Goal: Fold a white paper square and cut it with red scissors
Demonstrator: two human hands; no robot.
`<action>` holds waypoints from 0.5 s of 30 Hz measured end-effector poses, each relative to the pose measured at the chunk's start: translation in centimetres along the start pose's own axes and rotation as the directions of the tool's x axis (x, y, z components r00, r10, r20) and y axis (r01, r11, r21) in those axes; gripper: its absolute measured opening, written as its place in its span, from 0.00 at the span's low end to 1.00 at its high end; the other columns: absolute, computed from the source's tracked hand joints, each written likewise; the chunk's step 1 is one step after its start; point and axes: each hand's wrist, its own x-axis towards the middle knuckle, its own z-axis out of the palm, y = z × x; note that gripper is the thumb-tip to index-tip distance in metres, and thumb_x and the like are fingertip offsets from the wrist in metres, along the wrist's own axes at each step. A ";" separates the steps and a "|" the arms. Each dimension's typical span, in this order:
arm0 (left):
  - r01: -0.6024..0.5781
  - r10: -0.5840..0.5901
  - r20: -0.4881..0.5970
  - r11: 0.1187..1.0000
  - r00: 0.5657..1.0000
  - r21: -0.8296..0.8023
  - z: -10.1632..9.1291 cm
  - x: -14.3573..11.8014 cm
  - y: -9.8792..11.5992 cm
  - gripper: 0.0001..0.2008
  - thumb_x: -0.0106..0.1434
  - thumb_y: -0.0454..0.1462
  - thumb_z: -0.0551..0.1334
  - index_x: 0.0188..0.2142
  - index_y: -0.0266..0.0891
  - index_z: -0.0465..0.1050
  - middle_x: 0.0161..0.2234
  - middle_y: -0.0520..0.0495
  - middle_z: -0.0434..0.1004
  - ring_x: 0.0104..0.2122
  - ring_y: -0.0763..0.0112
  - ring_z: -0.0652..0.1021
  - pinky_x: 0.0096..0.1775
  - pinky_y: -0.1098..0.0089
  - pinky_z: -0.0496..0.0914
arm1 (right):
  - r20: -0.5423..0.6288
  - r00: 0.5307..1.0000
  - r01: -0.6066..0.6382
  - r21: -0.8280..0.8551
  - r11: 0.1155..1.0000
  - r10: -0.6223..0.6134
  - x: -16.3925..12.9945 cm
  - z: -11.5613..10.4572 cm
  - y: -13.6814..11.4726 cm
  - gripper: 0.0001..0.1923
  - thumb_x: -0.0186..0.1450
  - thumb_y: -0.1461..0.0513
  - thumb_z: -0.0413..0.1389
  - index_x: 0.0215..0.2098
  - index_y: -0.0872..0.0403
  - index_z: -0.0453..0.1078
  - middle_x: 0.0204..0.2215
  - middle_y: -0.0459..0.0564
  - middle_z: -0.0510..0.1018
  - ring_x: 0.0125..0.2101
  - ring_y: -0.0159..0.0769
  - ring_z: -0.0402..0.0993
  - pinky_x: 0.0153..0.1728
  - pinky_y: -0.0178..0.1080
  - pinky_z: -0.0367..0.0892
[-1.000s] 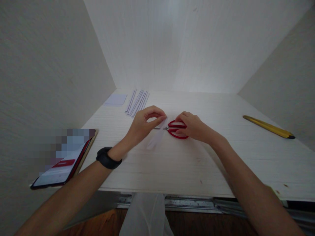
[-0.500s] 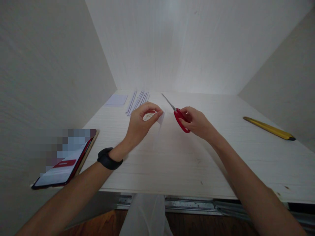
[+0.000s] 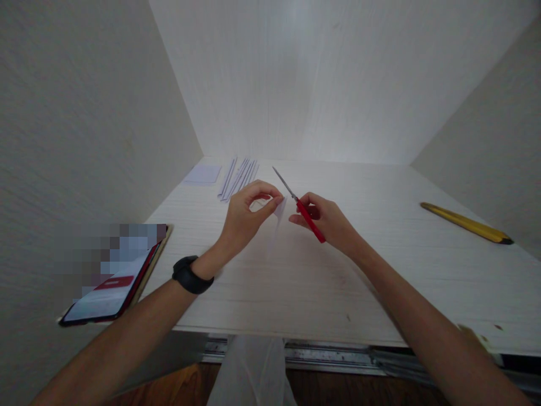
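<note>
My left hand [image 3: 245, 217] hovers over the white table [image 3: 380, 270] and pinches a thin white paper strip [image 3: 276, 220] between thumb and forefinger; the strip hangs down toward the table and is faint against it. My right hand [image 3: 327, 220] grips red-handled scissors [image 3: 302, 208] just right of the strip. Their metal blades point up and to the left, past my left fingertips. A black watch sits on my left wrist.
Several cut paper strips [image 3: 239, 176] and a small white paper square [image 3: 203, 173] lie at the back left. A phone [image 3: 112, 285] rests at the table's left edge. A yellow ruler [image 3: 465, 221] lies at the right. Walls enclose the table on three sides.
My right hand lifted the scissors off the table and swung the blades up and leftward, close to the strip. My left hand has kept its pinch, barely moving.
</note>
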 end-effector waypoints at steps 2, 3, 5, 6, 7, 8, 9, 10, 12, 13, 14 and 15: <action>-0.005 0.005 0.000 1.000 1.000 -0.006 0.0 0.0 0.0 0.04 0.59 0.37 0.64 0.31 0.39 0.74 0.32 0.49 0.76 0.35 0.72 0.75 0.42 0.69 0.72 | -0.024 0.999 0.022 0.005 1.000 -0.021 0.0 0.0 -0.1 0.21 0.54 0.48 0.62 0.29 0.53 0.61 0.24 0.43 0.69 0.23 0.30 0.63 0.25 0.36 0.60; -0.010 0.010 0.001 1.000 1.000 -0.010 0.0 0.0 0.0 0.03 0.59 0.37 0.64 0.31 0.39 0.74 0.32 0.49 0.76 0.35 0.72 0.75 0.42 0.69 0.71 | -0.028 0.999 0.031 0.009 0.999 -0.031 -0.1 0.0 -0.1 0.21 0.54 0.48 0.62 0.29 0.53 0.60 0.24 0.43 0.68 0.24 0.30 0.62 0.26 0.36 0.60; -0.016 0.016 0.005 1.000 1.000 -0.013 0.0 -0.1 0.0 0.03 0.59 0.37 0.64 0.31 0.39 0.74 0.32 0.50 0.76 0.35 0.72 0.75 0.42 0.69 0.71 | -0.030 0.999 0.042 0.006 0.999 -0.042 -0.1 -0.1 -0.3 0.21 0.54 0.48 0.62 0.30 0.52 0.59 0.27 0.44 0.68 0.25 0.30 0.62 0.28 0.38 0.61; -0.017 0.017 0.005 1.000 1.000 -0.013 0.0 -0.1 0.0 0.03 0.59 0.37 0.64 0.31 0.40 0.74 0.32 0.50 0.76 0.35 0.72 0.75 0.42 0.69 0.71 | -0.032 0.998 0.045 -0.003 0.999 -0.046 -0.2 -0.1 -0.4 0.21 0.55 0.48 0.61 0.31 0.52 0.59 0.27 0.44 0.68 0.26 0.31 0.61 0.29 0.38 0.61; -0.015 0.015 0.004 1.000 1.000 -0.012 0.0 -0.1 0.0 0.03 0.59 0.37 0.64 0.31 0.40 0.74 0.32 0.49 0.76 0.35 0.72 0.75 0.42 0.69 0.71 | -0.034 0.998 0.050 -0.015 0.999 -0.051 -0.3 -0.1 -0.5 0.21 0.55 0.49 0.61 0.32 0.52 0.58 0.28 0.44 0.67 0.27 0.31 0.61 0.29 0.38 0.60; -0.014 0.014 0.002 1.000 1.000 -0.010 0.0 -0.2 -0.1 0.04 0.59 0.38 0.64 0.31 0.40 0.74 0.32 0.49 0.75 0.35 0.72 0.75 0.42 0.69 0.71 | -0.033 0.998 0.056 -0.029 0.998 -0.057 -0.4 0.0 -0.5 0.20 0.55 0.49 0.61 0.33 0.52 0.58 0.28 0.44 0.66 0.27 0.31 0.60 0.29 0.38 0.60; -0.015 0.015 -0.002 1.000 1.000 -0.011 0.0 -0.2 -0.1 0.04 0.59 0.38 0.64 0.31 0.40 0.73 0.32 0.49 0.75 0.35 0.71 0.75 0.42 0.68 0.71 | -0.028 0.998 0.063 -0.042 0.997 -0.064 -0.5 0.0 -0.6 0.20 0.56 0.50 0.60 0.34 0.52 0.57 0.29 0.44 0.66 0.27 0.31 0.59 0.29 0.38 0.59; -0.020 0.020 -0.004 1.000 1.000 -0.014 0.0 -0.2 -0.1 0.04 0.59 0.38 0.64 0.31 0.40 0.73 0.32 0.49 0.75 0.35 0.71 0.75 0.42 0.68 0.71 | -0.020 0.997 0.070 -0.053 0.996 -0.071 -0.5 0.1 -0.7 0.19 0.57 0.51 0.60 0.35 0.52 0.57 0.29 0.44 0.65 0.27 0.31 0.59 0.29 0.37 0.58; -0.039 0.039 -0.009 0.999 0.999 -0.029 0.0 -0.2 -0.1 0.04 0.59 0.38 0.64 0.31 0.40 0.73 0.32 0.49 0.75 0.36 0.71 0.74 0.42 0.68 0.70 | -0.009 0.996 0.084 -0.067 0.994 -0.085 -0.6 0.2 -0.6 0.18 0.58 0.52 0.59 0.35 0.52 0.57 0.28 0.43 0.64 0.27 0.31 0.58 0.28 0.36 0.57; -0.051 0.050 -0.009 0.998 0.999 -0.040 0.0 -0.2 -0.1 0.03 0.60 0.37 0.64 0.31 0.40 0.73 0.32 0.49 0.75 0.36 0.72 0.74 0.43 0.68 0.70 | -0.009 0.996 0.093 -0.072 0.993 -0.094 -0.6 0.3 -0.5 0.17 0.59 0.53 0.59 0.35 0.52 0.57 0.28 0.43 0.64 0.26 0.31 0.58 0.28 0.36 0.57; -0.058 0.058 -0.005 0.997 0.998 -0.050 0.0 -0.2 -0.2 0.03 0.60 0.37 0.64 0.31 0.40 0.73 0.32 0.49 0.75 0.36 0.72 0.74 0.43 0.69 0.70 | -0.012 0.994 0.104 -0.076 0.992 -0.105 -0.6 0.4 -0.5 0.16 0.59 0.54 0.58 0.35 0.52 0.57 0.28 0.44 0.65 0.26 0.31 0.58 0.28 0.37 0.57; -0.063 0.063 -0.001 0.996 0.998 -0.058 0.0 -0.2 -0.2 0.02 0.59 0.36 0.64 0.31 0.40 0.73 0.32 0.49 0.75 0.36 0.72 0.74 0.43 0.69 0.69 | -0.018 0.993 0.119 -0.082 0.989 -0.121 -0.6 0.4 -0.4 0.15 0.60 0.54 0.59 0.34 0.52 0.57 0.28 0.44 0.65 0.27 0.31 0.58 0.29 0.37 0.57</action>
